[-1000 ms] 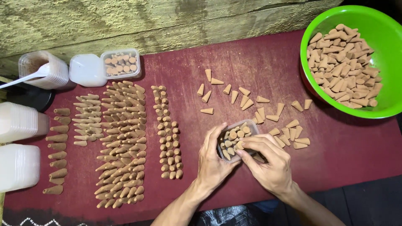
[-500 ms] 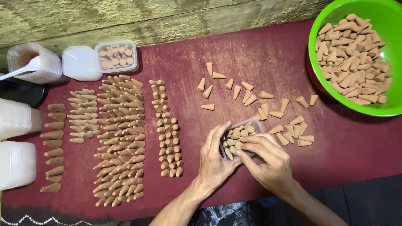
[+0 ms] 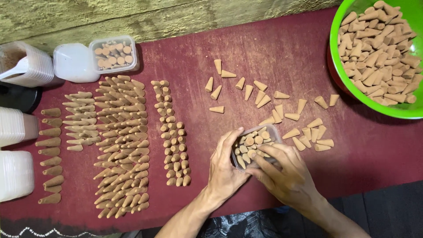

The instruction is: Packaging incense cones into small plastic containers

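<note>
Cones, tan and pointed, are what everything here is about; order below runs big to small.

Dark red table carries it all. Green bowl at the far right corner is heaped with loose cones. Left half: sorted rows of cones lying on their sides, plus a narrower column of short ones. Stacks of clear tubs sit along the left edge. 1 filled tub and a white lid are up by the wall. Scattered cones lie between the rows and the bowl (no fixed orientation, tips point every way).

Small clear tub sits near centre, close to the front edge, packed with cones standing on end, round bases up.

Left hand wraps the tub's left wall, thumb on the near side, fingers curled over the far rim: gripping the tub. Right hand lies over the tub's near-right corner, fingertips pinched narrow down among the cones; cannot tell if 1 is held between them.

Key relation: tub is directly under the right fingertips, cone axes vertical, so the fingers work straight down. Nearest loose cones are just right of the tub, closer to the right hand.
</note>
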